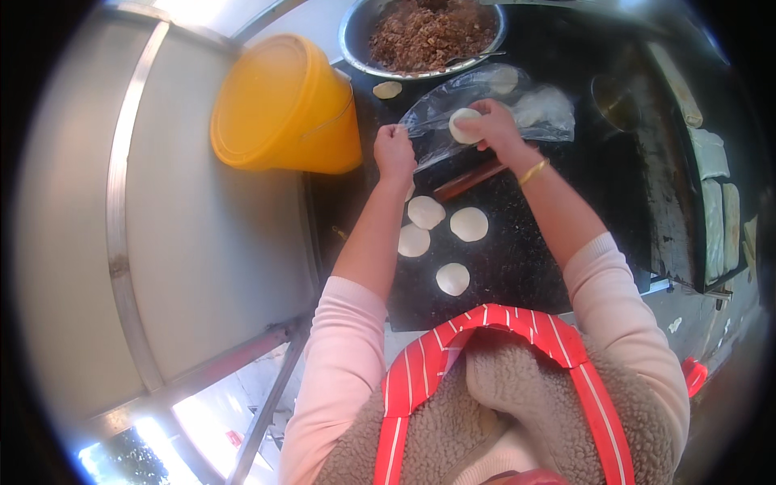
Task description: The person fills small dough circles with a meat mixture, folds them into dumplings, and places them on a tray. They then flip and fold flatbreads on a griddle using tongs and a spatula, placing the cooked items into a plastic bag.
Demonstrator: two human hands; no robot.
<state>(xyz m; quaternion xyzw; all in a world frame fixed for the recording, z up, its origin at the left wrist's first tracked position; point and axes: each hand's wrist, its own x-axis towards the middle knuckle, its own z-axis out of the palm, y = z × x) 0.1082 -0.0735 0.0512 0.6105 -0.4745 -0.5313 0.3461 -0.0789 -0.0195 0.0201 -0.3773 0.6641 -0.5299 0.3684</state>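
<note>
Between the thumb and fingers of my right hand (494,128) is a pale dough round (464,125). My left hand (394,151) pinches the near left edge of a clear plastic bag (433,115) and pulls it taut. Inside the bag, more pale dough (539,106) shows blurrily through the film. Below my right hand a wooden rolling pin (470,179) lies slantwise, its far end hidden by that hand. Several flattened dough rounds (468,224) rest on the black worktop (515,267) nearer to me; my left forearm partly covers some.
A metal bowl (345,36) of brown crumbly filling (430,36) stands at the back. A yellow lidded bucket (285,103) is at the left, with a small dough piece (387,90) nearby. On the right are an oil-like container (615,103) and a griddle edge with flat breads (709,154).
</note>
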